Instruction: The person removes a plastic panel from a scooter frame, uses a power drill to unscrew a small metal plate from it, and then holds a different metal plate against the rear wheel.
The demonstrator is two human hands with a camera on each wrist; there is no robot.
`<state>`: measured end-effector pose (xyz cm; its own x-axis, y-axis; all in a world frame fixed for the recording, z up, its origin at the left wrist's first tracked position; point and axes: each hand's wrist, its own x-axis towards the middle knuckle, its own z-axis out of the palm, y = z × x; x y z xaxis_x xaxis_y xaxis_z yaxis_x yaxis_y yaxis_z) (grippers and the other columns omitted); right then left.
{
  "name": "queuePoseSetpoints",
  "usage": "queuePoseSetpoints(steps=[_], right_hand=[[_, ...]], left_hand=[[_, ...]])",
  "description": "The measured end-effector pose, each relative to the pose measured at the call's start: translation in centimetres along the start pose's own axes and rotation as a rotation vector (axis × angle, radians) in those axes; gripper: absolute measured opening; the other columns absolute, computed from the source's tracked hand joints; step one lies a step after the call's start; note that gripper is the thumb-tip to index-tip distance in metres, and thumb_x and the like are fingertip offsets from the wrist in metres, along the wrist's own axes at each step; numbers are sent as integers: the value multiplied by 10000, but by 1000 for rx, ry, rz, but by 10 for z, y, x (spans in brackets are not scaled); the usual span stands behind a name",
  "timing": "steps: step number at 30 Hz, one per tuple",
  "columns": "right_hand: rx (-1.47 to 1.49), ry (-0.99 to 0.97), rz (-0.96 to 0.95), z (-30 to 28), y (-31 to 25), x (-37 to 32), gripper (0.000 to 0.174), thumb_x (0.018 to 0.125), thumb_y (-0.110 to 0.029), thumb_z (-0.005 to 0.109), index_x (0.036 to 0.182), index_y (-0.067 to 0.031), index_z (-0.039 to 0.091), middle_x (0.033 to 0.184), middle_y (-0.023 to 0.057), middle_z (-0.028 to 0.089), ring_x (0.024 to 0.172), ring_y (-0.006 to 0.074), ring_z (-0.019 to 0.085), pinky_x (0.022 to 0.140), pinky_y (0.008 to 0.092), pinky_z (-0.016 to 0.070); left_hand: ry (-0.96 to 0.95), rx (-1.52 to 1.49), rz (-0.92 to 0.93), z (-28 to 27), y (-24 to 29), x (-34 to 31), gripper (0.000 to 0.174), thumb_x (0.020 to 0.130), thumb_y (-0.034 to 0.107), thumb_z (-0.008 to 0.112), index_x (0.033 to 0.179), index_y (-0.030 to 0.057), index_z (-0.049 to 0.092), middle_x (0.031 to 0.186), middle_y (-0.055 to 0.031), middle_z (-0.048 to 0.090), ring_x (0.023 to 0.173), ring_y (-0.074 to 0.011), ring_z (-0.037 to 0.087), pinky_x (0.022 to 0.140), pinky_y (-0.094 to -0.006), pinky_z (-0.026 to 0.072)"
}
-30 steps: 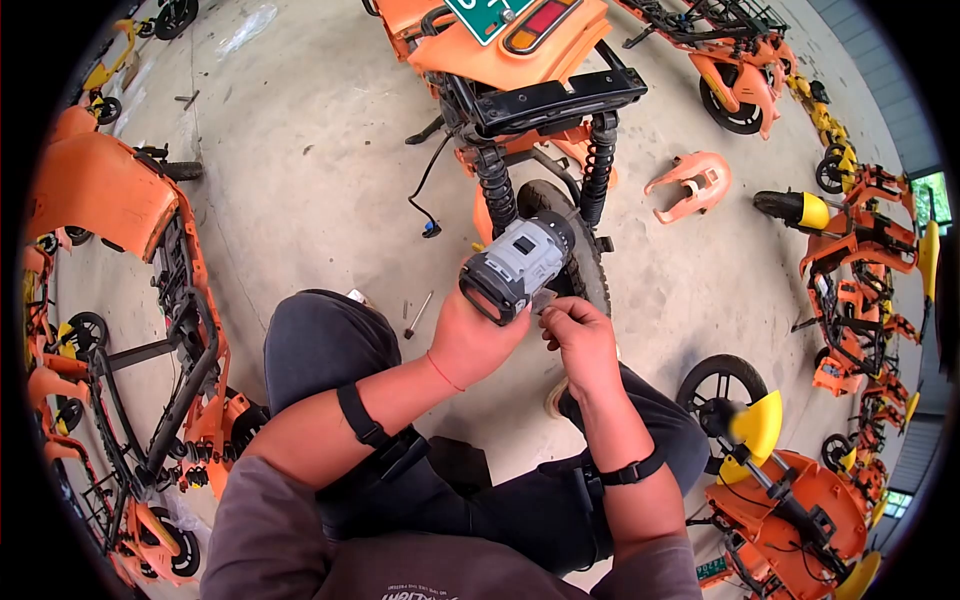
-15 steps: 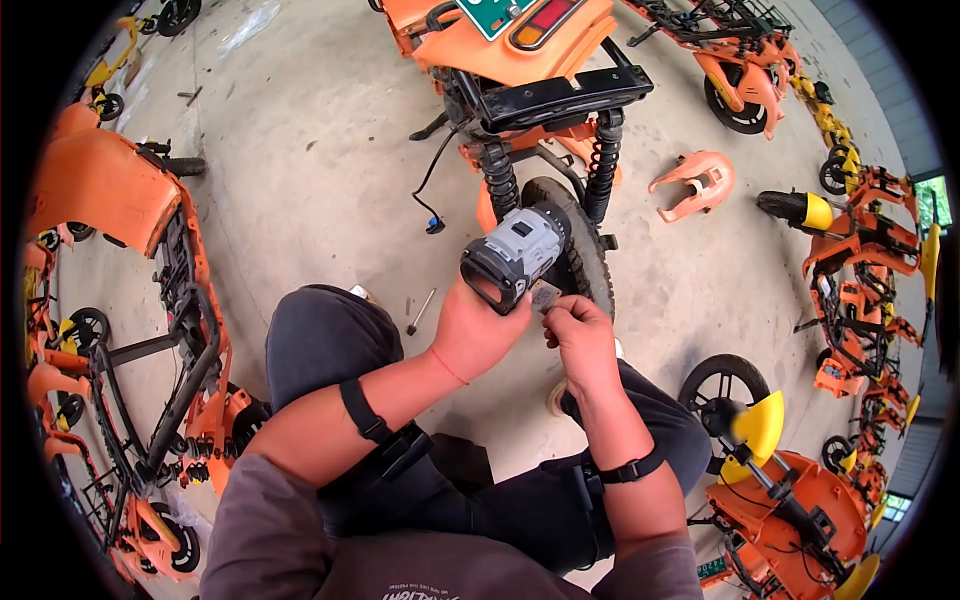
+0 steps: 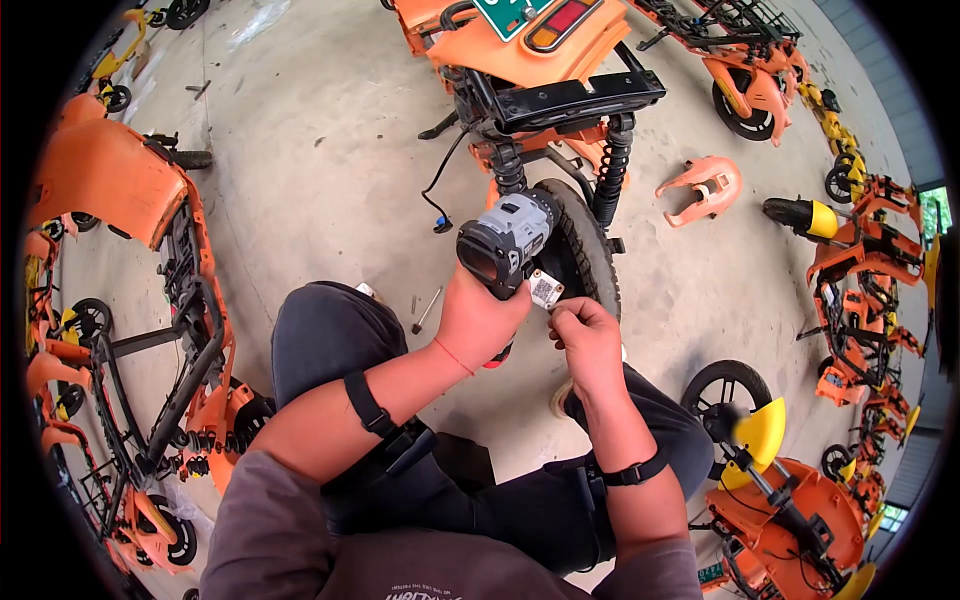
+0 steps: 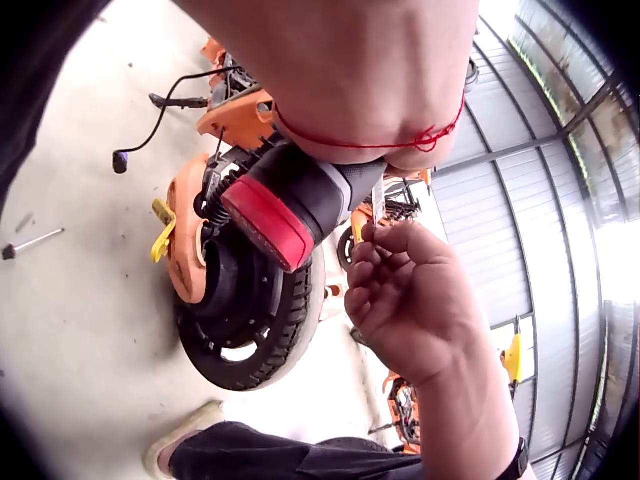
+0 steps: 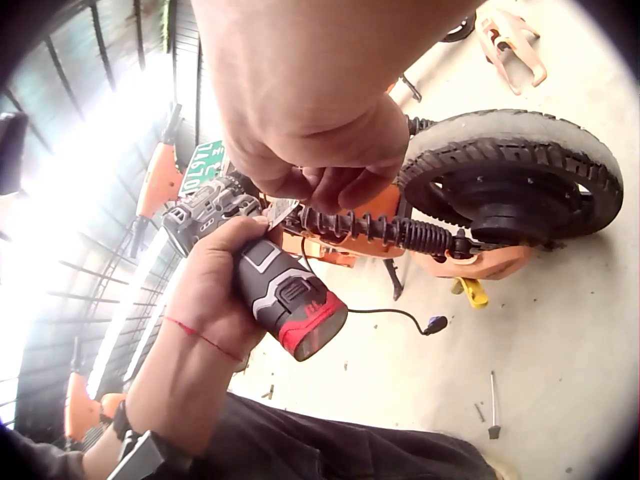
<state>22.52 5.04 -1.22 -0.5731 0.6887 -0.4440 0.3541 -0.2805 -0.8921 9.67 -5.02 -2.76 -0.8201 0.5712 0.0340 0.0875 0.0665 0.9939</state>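
Note:
My left hand [image 3: 485,315] grips a grey and black cordless drill [image 3: 518,222] by its handle, with the chuck toward the rear wheel [image 3: 585,245] of an orange scooter. The drill's red-and-black battery [image 5: 312,322] points down out of the left fist in the right wrist view. Between thumb and fingertips, my right hand [image 3: 590,345] pinches a small white tag [image 3: 545,289] printed with a square code. This tag lies right beside the drill and the left thumb. The drill's chuck tip is hidden from the wrist cameras.
A long-shafted screwdriver [image 3: 428,310] lies on the concrete floor left of the hands. A loose cable [image 3: 435,185] hangs from the scooter. An orange plastic cover [image 3: 703,190] lies to the right. Partly stripped scooters line both sides, including an orange frame [image 3: 110,190] at left.
The tag has turned so its printed code faces up toward the head camera. The drill has tilted and shifted slightly left, its red battery now showing below the left hand.

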Motion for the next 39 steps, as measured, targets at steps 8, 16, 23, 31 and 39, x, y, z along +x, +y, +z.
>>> queuePoseSetpoints(steps=[8, 16, 23, 31, 39], right_hand=[[36, 15, -22, -2, -3, -3, 111, 907, -82, 594, 939, 3, 658, 793, 38, 626, 709, 109, 567, 640, 258, 455], [108, 82, -18, -4, -5, 0, 138, 912, -132, 556, 858, -24, 623, 729, 22, 575, 631, 115, 536, 606, 259, 442], [74, 84, 27, -11, -4, 3, 177, 919, -166, 573, 792, -43, 582, 689, 27, 548, 571, 106, 501, 538, 267, 414], [-390, 320, -432, -8, 8, 16, 244, 969, -203, 605, 1078, 10, 656, 862, 36, 654, 793, 117, 592, 688, 270, 475], [-85, -182, -57, -24, -16, 10, 215, 964, -127, 605, 1115, 10, 675, 930, 49, 701, 818, 107, 610, 709, 251, 473]], left_hand=[[46, 7, 18, 0, 2, 2, 452, 787, 17, 732, 1206, -27, 569, 1123, -110, 675, 1008, -173, 656, 881, -313, 514], [34, -3, 27, -1, -4, 5, 461, 781, 17, 731, 1207, -19, 558, 1121, -109, 664, 1019, -176, 643, 895, -317, 507], [2, 19, -17, -2, -1, 5, 519, 782, 16, 732, 1253, -17, 516, 1173, -109, 642, 1062, -181, 626, 932, -325, 492], [-30, -40, -22, -2, -9, 6, 548, 789, 17, 729, 1277, -20, 483, 1200, -104, 626, 1097, -179, 609, 958, -327, 480], [-80, 0, -56, -4, 0, 4, 523, 785, 29, 732, 1241, -18, 480, 1169, -125, 631, 1070, -189, 622, 947, -332, 488]])
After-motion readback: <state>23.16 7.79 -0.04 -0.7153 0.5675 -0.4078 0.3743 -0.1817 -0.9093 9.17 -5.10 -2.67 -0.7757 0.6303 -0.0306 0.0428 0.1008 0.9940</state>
